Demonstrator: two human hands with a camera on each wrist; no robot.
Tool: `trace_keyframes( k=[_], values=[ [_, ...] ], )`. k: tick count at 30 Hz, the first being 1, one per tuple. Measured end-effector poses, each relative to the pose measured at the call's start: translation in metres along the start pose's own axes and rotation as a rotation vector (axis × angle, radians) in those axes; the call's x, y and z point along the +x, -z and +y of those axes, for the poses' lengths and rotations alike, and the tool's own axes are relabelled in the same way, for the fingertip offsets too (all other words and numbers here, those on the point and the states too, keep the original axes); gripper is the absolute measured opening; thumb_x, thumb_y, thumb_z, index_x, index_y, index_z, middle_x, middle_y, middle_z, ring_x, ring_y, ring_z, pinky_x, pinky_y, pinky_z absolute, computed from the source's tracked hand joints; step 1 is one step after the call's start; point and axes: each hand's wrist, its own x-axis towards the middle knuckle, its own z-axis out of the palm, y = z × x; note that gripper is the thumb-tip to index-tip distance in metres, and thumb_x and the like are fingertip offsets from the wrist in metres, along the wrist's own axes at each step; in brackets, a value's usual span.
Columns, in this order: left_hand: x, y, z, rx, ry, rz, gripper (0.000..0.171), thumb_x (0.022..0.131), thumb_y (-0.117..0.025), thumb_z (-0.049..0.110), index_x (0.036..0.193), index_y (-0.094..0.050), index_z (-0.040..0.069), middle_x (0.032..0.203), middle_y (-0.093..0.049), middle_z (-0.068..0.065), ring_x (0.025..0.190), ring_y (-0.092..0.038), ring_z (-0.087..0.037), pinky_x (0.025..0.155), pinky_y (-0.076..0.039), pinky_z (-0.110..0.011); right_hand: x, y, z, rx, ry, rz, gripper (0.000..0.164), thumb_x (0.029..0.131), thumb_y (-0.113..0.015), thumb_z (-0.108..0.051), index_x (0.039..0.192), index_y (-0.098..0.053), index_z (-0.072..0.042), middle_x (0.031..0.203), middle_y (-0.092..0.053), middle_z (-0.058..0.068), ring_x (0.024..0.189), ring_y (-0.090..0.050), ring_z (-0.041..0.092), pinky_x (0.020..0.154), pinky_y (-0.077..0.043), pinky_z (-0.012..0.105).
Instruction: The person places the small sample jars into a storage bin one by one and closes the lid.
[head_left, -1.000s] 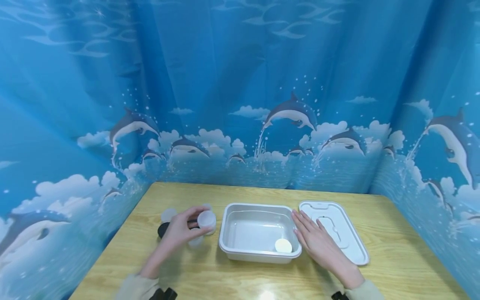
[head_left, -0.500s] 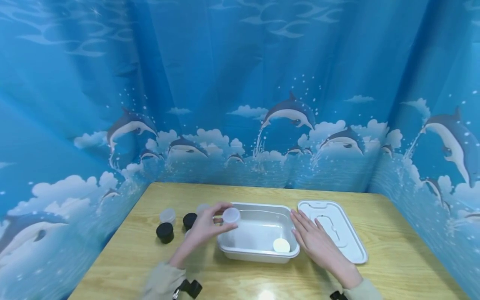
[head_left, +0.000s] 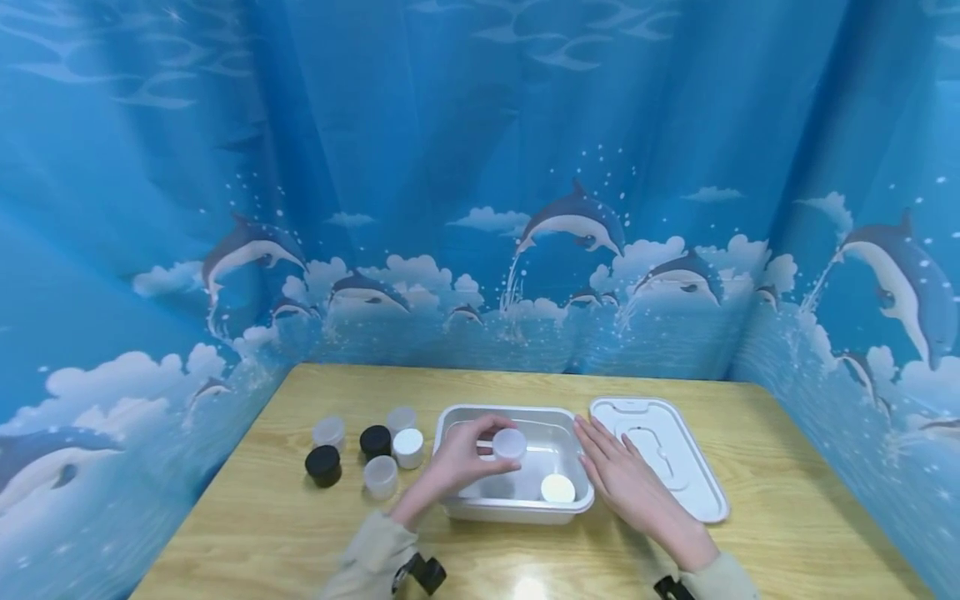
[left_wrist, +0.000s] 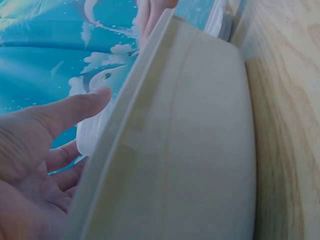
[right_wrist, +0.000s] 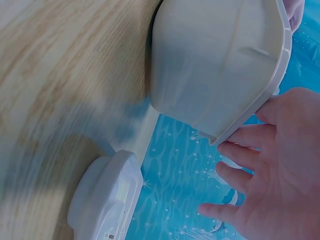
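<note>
My left hand (head_left: 457, 461) pinches a small clear plastic jar (head_left: 510, 444) with a frosted lid between thumb and fingers, over the white plastic box (head_left: 517, 504). In the left wrist view, the ribbed side of the jar (left_wrist: 86, 139) shows past the box rim. A white-lidded jar (head_left: 558, 488) stands inside the box at its near right corner. Fingers straight, my right hand (head_left: 626, 483) rests against the right rim of the box. From the right wrist view, the fingertips of that hand (right_wrist: 280, 165) are at the rim.
Left of the box stand a white-lidded jar (head_left: 408, 448), two black jars (head_left: 323, 467) and several clear jars (head_left: 381, 477). The box's white lid (head_left: 663, 454) lies flat to the right, beside my right hand. A blue dolphin curtain (head_left: 420, 167) hangs behind the wooden table (head_left: 262, 542).
My left hand has carried the clear jar rightward from the group of jars to over the box, uncovering the jars behind it. The right hand has stayed at the rim.
</note>
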Motion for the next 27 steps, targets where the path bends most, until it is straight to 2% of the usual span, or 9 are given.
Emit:
trace_keyframes(
  k=[4, 7, 15, 21, 27],
  values=[
    [0.004, -0.009, -0.003, 0.016, -0.027, -0.025, 0.049, 0.080, -0.086, 0.009, 0.123, -0.065, -0.001, 0.118, -0.069, -0.015, 0.110, -0.067, -0.034, 0.089, -0.061, -0.030, 0.000, -0.001, 0.000, -0.002, -0.002, 0.000, 0.050, 0.106, -0.050, -0.023, 0.151, -0.044, -0.002, 0.157, -0.042, 0.013, 0.147, -0.036, 0.035, 0.115, -0.031, 0.067],
    [0.006, -0.014, -0.005, 0.055, -0.018, -0.048, 0.049, 0.078, -0.086, 0.007, 0.122, -0.066, 0.001, 0.117, -0.070, -0.014, 0.109, -0.067, -0.033, 0.088, -0.060, -0.029, 0.001, -0.002, 0.001, -0.006, -0.004, -0.005, 0.051, 0.107, -0.049, -0.025, 0.152, -0.043, -0.002, 0.158, -0.041, 0.013, 0.147, -0.035, 0.035, 0.115, -0.031, 0.067],
    [0.009, -0.018, -0.004, 0.264, 0.077, -0.164, 0.045, 0.074, -0.091, 0.016, 0.113, -0.070, 0.011, 0.115, -0.072, -0.007, 0.107, -0.067, -0.026, 0.092, -0.058, -0.034, 0.000, -0.002, 0.001, -0.012, -0.011, -0.009, 0.051, 0.106, -0.050, -0.024, 0.152, -0.043, -0.003, 0.158, -0.041, 0.013, 0.147, -0.035, 0.035, 0.115, -0.031, 0.067],
    [0.009, -0.019, -0.004, 0.277, 0.108, -0.206, 0.044, 0.073, -0.091, 0.016, 0.112, -0.071, 0.011, 0.113, -0.072, -0.005, 0.108, -0.066, -0.025, 0.095, -0.056, -0.036, 0.000, -0.002, 0.001, -0.007, -0.020, -0.019, 0.051, 0.107, -0.050, -0.024, 0.153, -0.042, -0.003, 0.159, -0.040, 0.014, 0.148, -0.034, 0.035, 0.115, -0.030, 0.067],
    [0.008, -0.019, -0.006, 0.285, 0.079, -0.236, 0.040, 0.075, -0.089, 0.013, 0.111, -0.070, 0.011, 0.112, -0.072, -0.006, 0.106, -0.067, -0.022, 0.091, -0.056, -0.030, 0.000, -0.002, 0.001, -0.012, -0.017, -0.023, 0.051, 0.107, -0.049, -0.025, 0.153, -0.042, -0.003, 0.159, -0.039, 0.013, 0.148, -0.033, 0.035, 0.116, -0.030, 0.067]
  ],
)
